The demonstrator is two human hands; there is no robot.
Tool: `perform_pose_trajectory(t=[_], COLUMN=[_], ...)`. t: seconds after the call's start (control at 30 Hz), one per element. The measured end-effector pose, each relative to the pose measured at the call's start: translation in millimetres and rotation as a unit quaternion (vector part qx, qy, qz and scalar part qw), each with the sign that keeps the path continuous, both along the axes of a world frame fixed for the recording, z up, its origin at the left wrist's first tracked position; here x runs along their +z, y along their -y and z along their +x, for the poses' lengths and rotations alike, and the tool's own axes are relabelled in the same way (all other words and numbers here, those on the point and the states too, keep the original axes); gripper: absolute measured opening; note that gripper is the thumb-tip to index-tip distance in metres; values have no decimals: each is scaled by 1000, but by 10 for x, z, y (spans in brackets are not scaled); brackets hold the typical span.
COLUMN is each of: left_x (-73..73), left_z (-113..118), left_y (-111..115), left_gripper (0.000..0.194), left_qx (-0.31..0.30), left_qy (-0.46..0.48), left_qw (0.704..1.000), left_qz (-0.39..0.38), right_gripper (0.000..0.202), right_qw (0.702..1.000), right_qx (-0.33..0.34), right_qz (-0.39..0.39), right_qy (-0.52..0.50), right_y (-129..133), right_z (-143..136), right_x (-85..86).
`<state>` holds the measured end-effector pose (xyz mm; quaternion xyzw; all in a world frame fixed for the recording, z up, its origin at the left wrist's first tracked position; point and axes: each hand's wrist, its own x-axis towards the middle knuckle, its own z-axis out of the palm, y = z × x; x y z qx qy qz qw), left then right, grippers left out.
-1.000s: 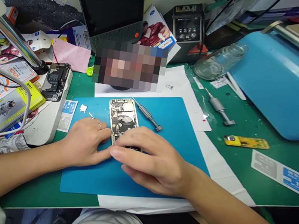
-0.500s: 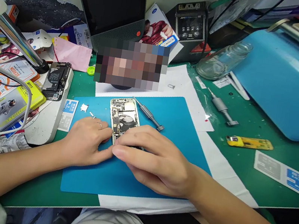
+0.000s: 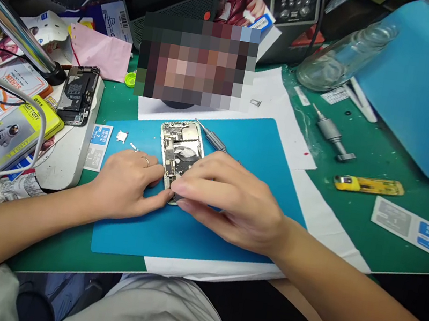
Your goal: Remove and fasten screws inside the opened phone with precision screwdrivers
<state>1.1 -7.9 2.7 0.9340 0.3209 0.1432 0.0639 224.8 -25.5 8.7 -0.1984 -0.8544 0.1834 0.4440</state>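
Note:
An opened phone point(image 3: 184, 147), its circuit boards and inner parts exposed, lies on the blue mat point(image 3: 136, 240). My left hand point(image 3: 129, 182) rests at its lower left side, fingers curled against the edge and thumb at the bottom corner. Over the phone's lower right part is my right hand point(image 3: 232, 201), thumb and fingertips pinched together; whatever is between them is hidden. A grey screwdriver point(image 3: 215, 140) lies just beyond the right hand, partly covered by it. Two small metal pieces sit left of the phone: a square plate point(image 3: 121, 136) and a narrow strip point(image 3: 134, 147).
A second opened phone point(image 3: 78, 95) sits on a white block at left, beside battery boxes point(image 3: 11, 133) and a cable. To the right are another screwdriver point(image 3: 330, 133), a yellow cutter point(image 3: 369, 185), a label strip point(image 3: 417, 230) and a glass jar point(image 3: 343, 56). A small tray point(image 3: 255, 102) lies behind the mat.
The whole scene sits higher in view as the camera tips down. My right hand has shifted slightly over the phone and now covers the screwdriver's handle end. My left hand stays at the phone.

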Motion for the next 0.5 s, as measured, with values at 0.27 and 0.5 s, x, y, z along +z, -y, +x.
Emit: perform_pose_trajectory(t=[0.27,0.5], left_x=[-3,-2], left_z=[2,-14], left_y=[3,1], left_gripper=[40,42], left_qx=[-3,-3], left_qy=[7,-5], left_qw=[1000,1000], left_qz=[-3,-8], right_gripper=[31,30], right_qw=[1000,999], right_qx=[18,16], right_qz=[-1,10], right_qy=[11,36], right_y=[28,41], right_z=[28,27], right_x=[20,36])
